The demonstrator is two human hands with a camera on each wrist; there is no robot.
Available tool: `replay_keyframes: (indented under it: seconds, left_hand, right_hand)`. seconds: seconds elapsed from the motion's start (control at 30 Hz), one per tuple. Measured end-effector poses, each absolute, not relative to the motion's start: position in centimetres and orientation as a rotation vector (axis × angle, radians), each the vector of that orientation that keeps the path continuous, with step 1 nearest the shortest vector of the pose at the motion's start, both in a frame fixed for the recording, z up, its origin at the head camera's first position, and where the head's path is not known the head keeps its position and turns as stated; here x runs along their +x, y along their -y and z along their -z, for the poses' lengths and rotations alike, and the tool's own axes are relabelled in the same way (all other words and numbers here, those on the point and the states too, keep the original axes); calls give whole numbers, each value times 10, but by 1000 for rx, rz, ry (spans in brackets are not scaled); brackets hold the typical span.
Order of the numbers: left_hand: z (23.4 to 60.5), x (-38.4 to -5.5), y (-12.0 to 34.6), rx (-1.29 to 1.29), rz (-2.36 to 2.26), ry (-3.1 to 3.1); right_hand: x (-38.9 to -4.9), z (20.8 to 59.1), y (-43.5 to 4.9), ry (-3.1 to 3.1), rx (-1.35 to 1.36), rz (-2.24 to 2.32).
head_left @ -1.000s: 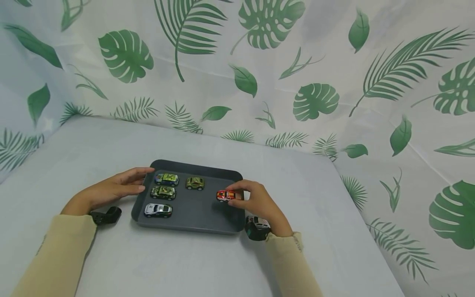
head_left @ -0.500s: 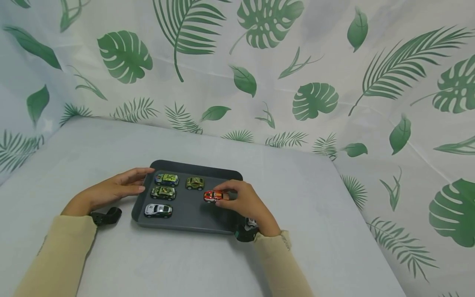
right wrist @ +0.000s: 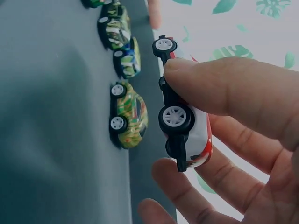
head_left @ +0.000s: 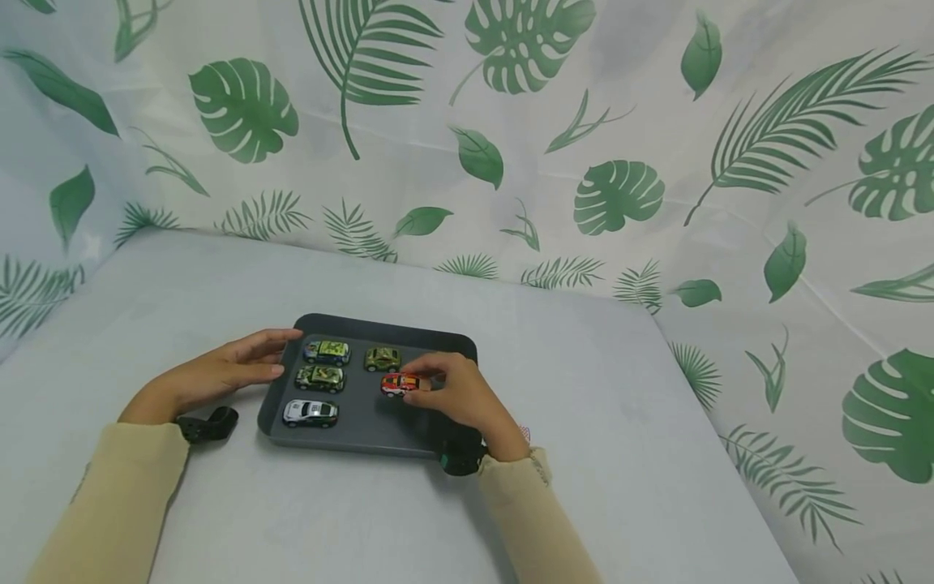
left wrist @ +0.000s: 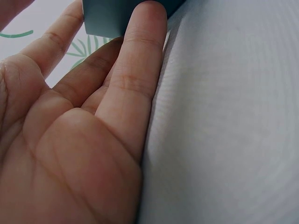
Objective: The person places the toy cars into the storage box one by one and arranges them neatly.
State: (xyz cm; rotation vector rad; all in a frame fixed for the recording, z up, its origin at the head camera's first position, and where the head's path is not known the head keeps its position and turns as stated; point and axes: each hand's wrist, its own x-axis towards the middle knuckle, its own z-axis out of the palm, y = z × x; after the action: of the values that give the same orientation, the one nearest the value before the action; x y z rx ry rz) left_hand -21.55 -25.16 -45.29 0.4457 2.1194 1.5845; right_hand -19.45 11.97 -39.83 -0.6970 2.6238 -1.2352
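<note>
My right hand [head_left: 467,397] pinches a red toy car [head_left: 399,384] between thumb and fingers, over the middle of a dark grey tray [head_left: 350,440]. In the right wrist view the car's wheels and black underside [right wrist: 175,116] show, raised off the tray floor. Just behind it sits a green camouflage toy car [head_left: 383,358]. Down the tray's left side stand a yellow-and-blue car [head_left: 327,352], a second camouflage car [head_left: 319,378] and a white car [head_left: 310,413]. My left hand [head_left: 207,375] rests at the tray's left rim, fingers extended; the left wrist view shows fingertips against the tray wall [left wrist: 105,18].
The tray lies on a white-covered table [head_left: 627,487]. A small piece of another toy car [head_left: 524,434] peeks out beside my right wrist, mostly hidden. A leaf-printed curtain [head_left: 540,146] hangs behind the table. Black wrist cameras [head_left: 209,424] sit on both wrists.
My right hand has carried the red car leftward over the tray, from near its right side to the middle. The left hand and the other cars on the tray stay put.
</note>
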Motion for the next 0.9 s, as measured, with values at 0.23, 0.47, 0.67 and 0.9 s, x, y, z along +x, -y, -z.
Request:
replay_keyframes:
  seconds: [0.23,0.47,0.67,0.9]
  left_hand:
    - [450,-216,252,430,-1586,-2116]
    - [452,-218,252,437,-1592,-2115]
    - [453,-218,253,432,-1589,-2110]
    - [452,-217,253,437,-1566,-2131]
  right_hand:
    - [-201,398,-108,-2644,-642,1200]
    - [-207,395,-97,-2638,-545,1180]
    - [-215,397,-89,-2650,-474,1120]
    - [-220,400,-86,-2632,-450,1063]
